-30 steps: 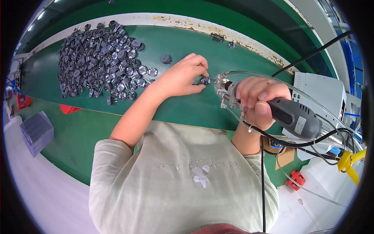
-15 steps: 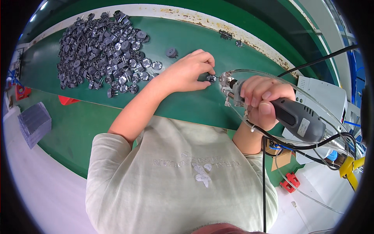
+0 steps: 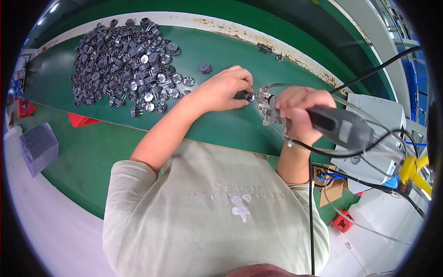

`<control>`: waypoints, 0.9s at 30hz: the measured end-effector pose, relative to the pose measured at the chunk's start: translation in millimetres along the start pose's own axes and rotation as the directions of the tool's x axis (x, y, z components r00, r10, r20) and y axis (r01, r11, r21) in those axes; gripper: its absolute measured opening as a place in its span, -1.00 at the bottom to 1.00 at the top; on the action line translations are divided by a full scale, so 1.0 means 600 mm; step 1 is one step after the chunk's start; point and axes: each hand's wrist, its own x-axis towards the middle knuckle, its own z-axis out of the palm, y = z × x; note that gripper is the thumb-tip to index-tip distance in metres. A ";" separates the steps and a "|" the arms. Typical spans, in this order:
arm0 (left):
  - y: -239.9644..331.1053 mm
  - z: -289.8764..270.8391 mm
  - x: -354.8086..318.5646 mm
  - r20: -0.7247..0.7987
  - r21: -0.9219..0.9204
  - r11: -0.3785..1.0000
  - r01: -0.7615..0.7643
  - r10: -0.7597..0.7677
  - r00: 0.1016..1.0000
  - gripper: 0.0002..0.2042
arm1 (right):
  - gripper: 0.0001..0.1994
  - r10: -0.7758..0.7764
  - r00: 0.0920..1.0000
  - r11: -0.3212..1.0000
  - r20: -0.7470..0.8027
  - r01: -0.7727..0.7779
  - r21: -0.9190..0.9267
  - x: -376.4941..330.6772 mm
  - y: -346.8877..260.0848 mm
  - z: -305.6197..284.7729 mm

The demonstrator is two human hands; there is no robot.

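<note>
1. The small round part (image 3: pixel 249 97) sits over the surface (image 3: pixel 221 131), right of its middle, about midway between near and far edges.
2. Around it I see bare green: a strip down to the near edge, a wider patch up to the worn white rim (image 3: pixel 221 21) on the far edge.
3. The left hand (image 3: pixel 226 88) is pinched on that part, thumb against fingertips.
4. The right hand (image 3: pixel 303 111) is wrapped round a grey power tool (image 3: pixel 339 127), slightly blurred; its metal head (image 3: pixel 263 98) faces the part, and I can't tell whether they touch.
5. One loose dark part (image 3: pixel 205 68) lies beyond the left hand, toward the far edge.
6. The heap of parts (image 3: pixel 120 64) crowds the left portion, reaching near the far edge.
</note>
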 end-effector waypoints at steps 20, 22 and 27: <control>0.000 -0.007 -0.003 0.026 -0.011 1.000 0.012 -0.011 1.000 -0.72 | -0.80 -0.043 0.996 0.999 0.077 0.043 -0.008 -0.011 -0.010 -0.008; 0.001 -0.007 -0.002 0.026 -0.009 1.000 0.013 -0.013 1.000 -0.72 | -0.80 -0.043 0.996 0.999 0.083 0.044 -0.009 -0.011 -0.010 -0.009; 0.000 -0.007 -0.003 0.025 -0.017 1.000 0.019 -0.019 1.000 -0.72 | -0.80 -0.050 0.993 0.998 0.106 0.053 -0.024 -0.008 -0.012 -0.007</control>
